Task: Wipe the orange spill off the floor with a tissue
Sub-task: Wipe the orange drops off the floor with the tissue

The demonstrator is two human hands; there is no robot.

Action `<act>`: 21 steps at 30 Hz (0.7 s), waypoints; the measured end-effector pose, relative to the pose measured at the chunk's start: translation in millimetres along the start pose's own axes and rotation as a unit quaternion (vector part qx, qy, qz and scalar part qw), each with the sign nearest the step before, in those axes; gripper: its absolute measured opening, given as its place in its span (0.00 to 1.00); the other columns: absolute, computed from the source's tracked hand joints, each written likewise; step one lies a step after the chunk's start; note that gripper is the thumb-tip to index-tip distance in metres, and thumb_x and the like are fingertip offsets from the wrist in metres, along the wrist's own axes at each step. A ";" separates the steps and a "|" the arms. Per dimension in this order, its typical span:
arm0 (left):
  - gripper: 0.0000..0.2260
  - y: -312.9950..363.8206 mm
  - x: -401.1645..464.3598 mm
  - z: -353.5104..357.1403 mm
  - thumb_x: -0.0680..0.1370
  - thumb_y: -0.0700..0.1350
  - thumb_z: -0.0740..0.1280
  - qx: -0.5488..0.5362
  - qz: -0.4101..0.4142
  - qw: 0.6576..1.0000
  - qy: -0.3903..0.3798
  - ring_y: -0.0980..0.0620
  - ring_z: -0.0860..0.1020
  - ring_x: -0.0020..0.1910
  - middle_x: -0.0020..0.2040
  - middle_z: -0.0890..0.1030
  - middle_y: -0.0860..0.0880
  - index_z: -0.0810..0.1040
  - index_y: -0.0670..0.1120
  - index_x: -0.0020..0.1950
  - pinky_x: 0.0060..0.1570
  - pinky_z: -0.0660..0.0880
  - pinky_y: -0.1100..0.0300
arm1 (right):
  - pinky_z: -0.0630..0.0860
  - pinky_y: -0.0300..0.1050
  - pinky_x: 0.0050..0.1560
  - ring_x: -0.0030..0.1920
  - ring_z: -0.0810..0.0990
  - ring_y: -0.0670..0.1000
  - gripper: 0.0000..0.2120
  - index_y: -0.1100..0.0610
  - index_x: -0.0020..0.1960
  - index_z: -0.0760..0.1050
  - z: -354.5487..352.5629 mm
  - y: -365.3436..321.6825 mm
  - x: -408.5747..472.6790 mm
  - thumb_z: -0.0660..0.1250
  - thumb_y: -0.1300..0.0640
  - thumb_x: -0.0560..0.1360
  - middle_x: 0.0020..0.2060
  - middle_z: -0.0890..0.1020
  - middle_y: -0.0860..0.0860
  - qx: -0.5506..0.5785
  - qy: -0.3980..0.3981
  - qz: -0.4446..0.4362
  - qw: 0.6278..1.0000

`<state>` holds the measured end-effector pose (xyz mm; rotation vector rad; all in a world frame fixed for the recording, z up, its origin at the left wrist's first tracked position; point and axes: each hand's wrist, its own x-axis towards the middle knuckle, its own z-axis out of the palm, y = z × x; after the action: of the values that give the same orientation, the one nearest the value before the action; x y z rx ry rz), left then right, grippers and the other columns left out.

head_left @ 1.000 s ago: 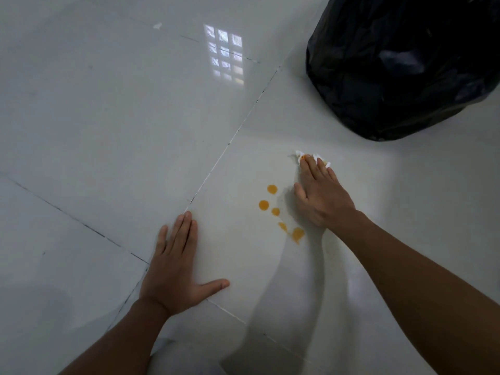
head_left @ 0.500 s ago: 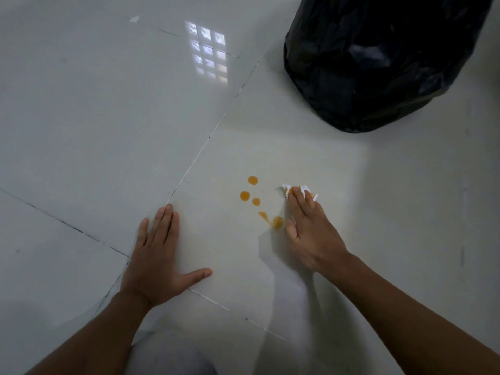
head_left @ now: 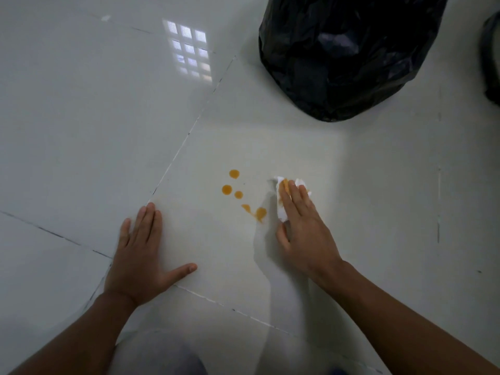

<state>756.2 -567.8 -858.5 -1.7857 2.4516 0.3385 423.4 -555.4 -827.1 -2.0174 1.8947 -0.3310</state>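
Several orange drops [head_left: 226, 189] lie on the white tiled floor [head_left: 81, 131], with a smeared blot [head_left: 260, 213] lowest and nearest the tissue. My right hand [head_left: 303, 228] presses a crumpled white tissue [head_left: 281, 209] flat on the floor just right of the drops. The tissue shows an orange stain near my fingertips and is mostly hidden under my palm. My left hand [head_left: 140, 253] rests flat on the floor to the left of the spill, fingers spread, holding nothing.
A full black rubbish bag [head_left: 346, 55] stands on the floor beyond the spill, up and to the right. Another dark object [head_left: 492, 58] shows at the right edge. Grout lines cross the tiles. A window reflection [head_left: 189, 50] gleams at the back.
My right hand has slid the tissue back towards me, from beyond the drops to right beside the smeared blot. The left hand has stayed planted.
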 end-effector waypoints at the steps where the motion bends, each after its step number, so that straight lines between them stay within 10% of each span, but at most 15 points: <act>1: 0.58 -0.3 0.1 0.2 0.68 0.80 0.53 0.000 0.000 1.000 0.001 0.38 0.55 0.81 0.81 0.56 0.36 0.57 0.33 0.79 0.77 0.54 0.35 | 0.53 0.46 0.79 0.81 0.48 0.53 0.34 0.59 0.82 0.51 0.1 1.4 0.3 0.60 0.57 0.79 0.81 0.54 0.53 0.004 0.005 0.002 1.000; 5: 0.57 -1.8 -0.1 0.5 0.68 0.78 0.56 0.005 0.001 1.000 0.003 0.38 0.55 0.81 0.82 0.55 0.36 0.56 0.33 0.79 0.77 0.55 0.34 | 0.79 0.47 0.51 0.59 0.81 0.57 0.18 0.58 0.66 0.77 0.5 6.1 1.8 0.66 0.61 0.76 0.62 0.81 0.54 -0.013 0.049 0.009 0.999; 9: 0.57 -0.8 -0.9 0.0 0.68 0.77 0.57 0.000 0.002 1.000 0.006 0.38 0.54 0.81 0.82 0.55 0.36 0.56 0.33 0.79 0.78 0.53 0.35 | 0.78 0.49 0.34 0.38 0.82 0.57 0.06 0.57 0.49 0.82 -6.0 10.5 6.5 0.67 0.61 0.75 0.41 0.84 0.52 -0.016 0.125 -0.012 0.992; 12: 0.57 -0.2 -0.9 -0.4 0.68 0.77 0.57 -0.001 0.000 1.000 0.007 0.38 0.55 0.81 0.81 0.56 0.36 0.57 0.33 0.79 0.77 0.54 0.35 | 0.79 0.50 0.55 0.59 0.80 0.56 0.15 0.57 0.63 0.78 -7.7 14.5 16.6 0.64 0.58 0.78 0.57 0.82 0.54 -0.009 0.134 -0.031 0.990; 14: 0.57 -0.2 -0.7 -1.1 0.68 0.79 0.55 -0.004 0.000 1.000 0.005 0.38 0.55 0.81 0.81 0.56 0.36 0.57 0.33 0.79 0.78 0.53 0.35 | 0.62 0.49 0.76 0.79 0.60 0.55 0.26 0.58 0.78 0.62 -4.9 18.8 22.9 0.58 0.53 0.82 0.77 0.65 0.55 -0.003 0.018 -0.010 1.000; 17: 0.58 -0.1 -1.3 -2.1 0.69 0.80 0.51 -0.005 -0.002 1.000 0.001 0.39 0.54 0.82 0.82 0.55 0.36 0.56 0.34 0.79 0.78 0.53 0.35 | 0.42 0.46 0.79 0.81 0.42 0.51 0.32 0.55 0.82 0.44 -0.5 27.8 27.8 0.48 0.43 0.84 0.82 0.47 0.51 -0.045 -0.098 -0.008 0.994; 21: 0.58 0.7 -0.8 -2.7 0.69 0.81 0.49 -0.010 -0.002 1.000 -0.002 0.39 0.54 0.82 0.82 0.55 0.36 0.57 0.33 0.79 0.78 0.53 0.35 | 0.42 0.45 0.80 0.81 0.42 0.47 0.31 0.54 0.82 0.44 -1.7 37.4 25.6 0.44 0.42 0.84 0.82 0.45 0.49 -0.086 -0.104 -0.027 0.990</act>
<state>755.9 -567.4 -855.7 -1.7949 2.4506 0.3666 390.5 -582.6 -842.6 -2.1223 1.7961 0.0319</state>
